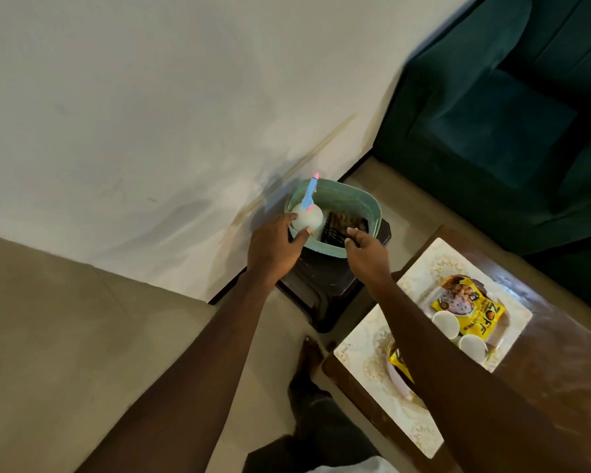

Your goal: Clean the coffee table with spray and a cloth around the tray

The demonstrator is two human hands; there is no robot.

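A white spray bottle (pixel 309 216) with a blue and pink trigger head stands in a pale green basket (pixel 359 203) on a dark stool by the wall. My left hand (pixel 275 249) wraps its fingers around the bottle's body. A dark patterned cloth (pixel 338 227) lies in the basket beside the bottle. My right hand (pixel 365 250) pinches the cloth's near edge at the basket rim. The brown coffee table (pixel 560 353) is at the lower right, with a white patterned tray (pixel 423 268) on it.
On the tray sit a yellow snack packet (pixel 471 312), two white cups (pixel 446 324) and a bowl. A dark green sofa (pixel 492 114) stands behind the table. The dark stool (pixel 321 288) is against a white wall. My bare foot (pixel 309 356) is on the beige floor.
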